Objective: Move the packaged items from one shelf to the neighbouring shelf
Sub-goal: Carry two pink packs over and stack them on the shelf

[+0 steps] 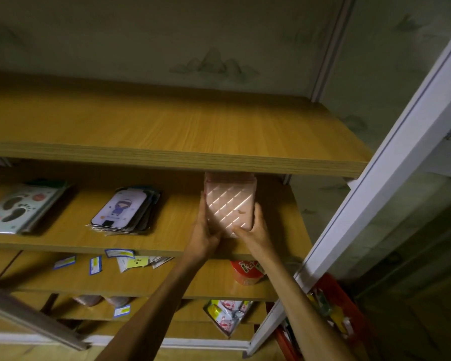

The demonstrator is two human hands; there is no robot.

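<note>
Head view: both hands clamped around a pink quilted package [231, 204] on the second shelf [167, 241], right-hand end, just under the front lip of the top shelf [167, 131]. Left hand [206, 230] pressed against the package's left edge, fingers running up that side, thumb tucked toward the bottom. Right hand [255, 230] gripping the lower right corner, thumb laid across the front face. So package sandwiched between the two palms, sticking up above both hands, top end partly hidden behind the upper shelf edge. Can't tell whether it's resting on the shelf or lifted a bit. Further left on the same shelf, well apart: a stack of phone cases [126, 209] and a stack of footprint packs [21, 209]. Lower down, a red tub [246, 273] and scattered price tags [95, 264]
</note>
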